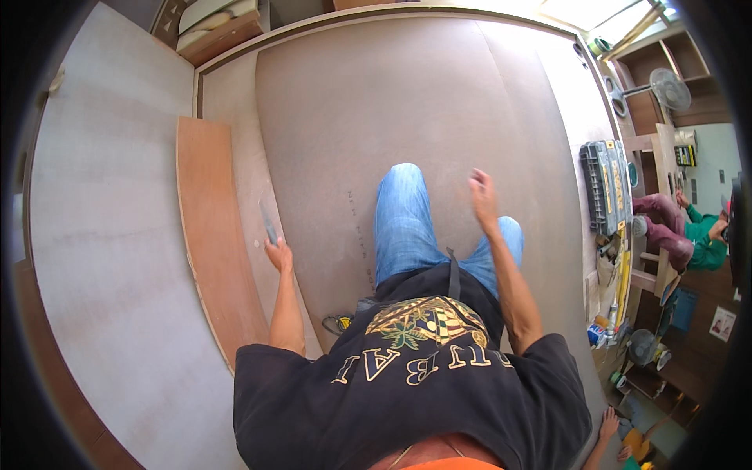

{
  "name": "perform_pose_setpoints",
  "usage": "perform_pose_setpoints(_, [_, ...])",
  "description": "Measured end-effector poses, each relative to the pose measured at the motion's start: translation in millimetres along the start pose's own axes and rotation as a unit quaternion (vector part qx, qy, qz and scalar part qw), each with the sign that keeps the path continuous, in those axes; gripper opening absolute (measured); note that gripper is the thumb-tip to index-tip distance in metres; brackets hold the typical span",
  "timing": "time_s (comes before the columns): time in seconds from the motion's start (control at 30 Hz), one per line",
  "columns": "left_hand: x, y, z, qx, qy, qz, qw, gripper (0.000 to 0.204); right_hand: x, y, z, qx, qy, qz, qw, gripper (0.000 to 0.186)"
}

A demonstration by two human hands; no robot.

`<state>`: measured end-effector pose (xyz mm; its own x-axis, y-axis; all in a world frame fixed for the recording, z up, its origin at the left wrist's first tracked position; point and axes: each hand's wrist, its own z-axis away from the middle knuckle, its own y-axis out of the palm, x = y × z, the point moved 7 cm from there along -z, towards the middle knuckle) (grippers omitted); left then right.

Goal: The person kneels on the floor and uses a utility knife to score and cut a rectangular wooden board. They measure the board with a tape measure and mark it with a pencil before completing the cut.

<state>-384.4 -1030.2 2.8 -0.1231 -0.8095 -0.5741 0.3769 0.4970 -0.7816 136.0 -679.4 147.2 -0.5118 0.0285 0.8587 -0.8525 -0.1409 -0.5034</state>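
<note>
My left hand (278,254) is closed around the handle end of a slim grey knife (269,223), its pointed end directed away from me. The knife is above the pale strip beside the large brown board (329,117) that I kneel on. My right hand (483,196) is raised over the board, just beyond my right knee. Its fingers are slightly blurred but look loosely apart, with nothing visible in them.
A reddish-brown plywood strip (210,196) lies left of the board. Near my left hip is a yellow-and-black tape measure (338,322). A black-and-grey tool case (601,186) stands at the right edge. Beyond it, a person in green (701,239) sits near a fan (670,88).
</note>
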Motion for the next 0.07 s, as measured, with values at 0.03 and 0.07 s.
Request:
perform_pose_setpoints(0.03, [21,-5,-3,-0.006,-0.018,-0.037,0.999,0.052,-26,-49,5,-0.052,0.033,0.004,0.998,0.042])
perform_pose_setpoints(0.07, [44,-6,-2,0.021,-0.043,-0.067,0.997,0.053,-27,-52,13,-0.057,0.035,0.002,0.998,0.042])
